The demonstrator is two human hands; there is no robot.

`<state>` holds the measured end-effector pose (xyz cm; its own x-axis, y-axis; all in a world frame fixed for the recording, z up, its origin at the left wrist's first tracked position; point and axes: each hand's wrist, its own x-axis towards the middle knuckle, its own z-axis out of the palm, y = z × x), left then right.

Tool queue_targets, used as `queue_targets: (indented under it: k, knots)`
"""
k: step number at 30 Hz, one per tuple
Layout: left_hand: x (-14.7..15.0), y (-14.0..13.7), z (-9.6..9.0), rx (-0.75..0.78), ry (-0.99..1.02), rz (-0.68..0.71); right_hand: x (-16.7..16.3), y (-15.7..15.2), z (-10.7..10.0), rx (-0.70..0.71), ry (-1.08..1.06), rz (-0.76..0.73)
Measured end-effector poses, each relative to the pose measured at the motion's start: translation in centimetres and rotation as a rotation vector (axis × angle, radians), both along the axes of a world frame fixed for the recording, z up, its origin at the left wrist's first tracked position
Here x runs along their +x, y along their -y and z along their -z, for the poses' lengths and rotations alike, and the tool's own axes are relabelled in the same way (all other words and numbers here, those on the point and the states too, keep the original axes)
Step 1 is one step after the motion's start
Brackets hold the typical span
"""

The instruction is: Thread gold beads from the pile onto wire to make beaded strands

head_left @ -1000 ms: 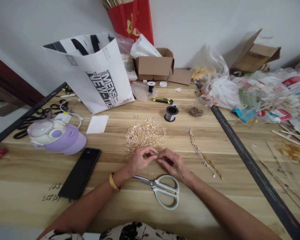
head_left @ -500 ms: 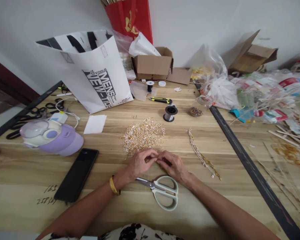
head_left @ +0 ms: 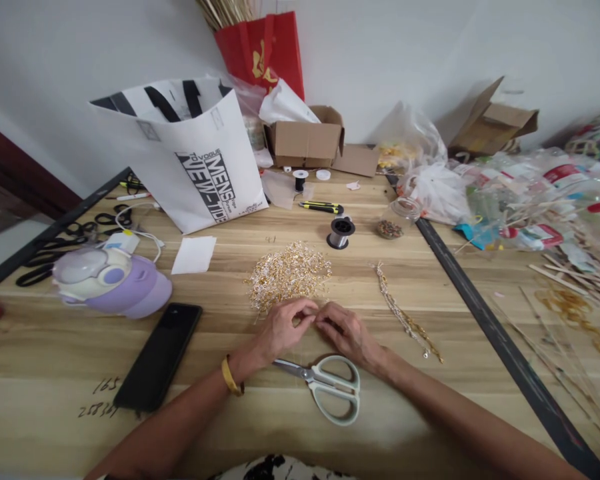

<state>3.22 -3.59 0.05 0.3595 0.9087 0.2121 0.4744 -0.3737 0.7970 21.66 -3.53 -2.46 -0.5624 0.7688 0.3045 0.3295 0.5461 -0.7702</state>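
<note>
My left hand (head_left: 287, 327) and my right hand (head_left: 347, 330) meet fingertip to fingertip at the near edge of a pile of small gold and silver beads (head_left: 290, 275). Both hands are pinched closed, and whatever lies between the fingertips is too small to make out. Just below them lies a pair of scissors (head_left: 336, 390) with pale green handles, its blades pointing left under my left wrist. To the right, gold and silver chains (head_left: 403, 312) lie stretched out on the wooden table (head_left: 260, 427).
A black phone (head_left: 159, 357) and a purple-and-white bottle (head_left: 113, 280) are at left, by a white paper bag (head_left: 200, 160). Behind the pile stand a wire spool (head_left: 341, 233), a utility knife (head_left: 321, 207) and a cardboard box (head_left: 307, 140). Plastic bottles (head_left: 563, 177) crowd the right side.
The camera view has tilted slightly, so everything sits a little lower in the picture. My hands stay together at the pile's near edge, with barely any finger movement.
</note>
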Motion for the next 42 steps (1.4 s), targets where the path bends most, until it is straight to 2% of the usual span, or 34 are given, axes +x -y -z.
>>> queue_targets:
  k: [4, 10, 14, 21, 28, 33, 42]
  knots:
    - [-0.1, -0.4, -0.3, 0.012, 0.025, -0.033, 0.3, -1.2, -0.8, 0.010, 0.054, -0.009]
    - [-0.8, -1.5, -0.2, -0.055, 0.040, -0.082, 0.5, -2.4, -0.6, -0.042, -0.005, 0.107]
    - [-0.9, -1.5, 0.0, -0.082, -0.167, -0.009, 0.4, -1.6, 0.0, -0.108, -0.066, 0.138]
    - [0.1, -0.3, -0.3, 0.008, -0.516, 0.126, 0.5, -1.1, 0.5, -0.160, -0.178, 0.214]
    - [0.1, -0.2, 1.1, 0.034, -0.459, 0.160, 1.1, -1.7, 0.6, -0.295, -0.385, 0.354]
    - [-0.1, 0.0, 1.0, 0.050, -0.411, 0.189, 1.6, -2.6, 0.9, -0.352, -0.567, 0.483]
    - [-0.3, 0.1, 0.1, 0.009, -0.436, 0.227, 1.6, -3.1, 0.8, -0.422, -0.582, 0.516]
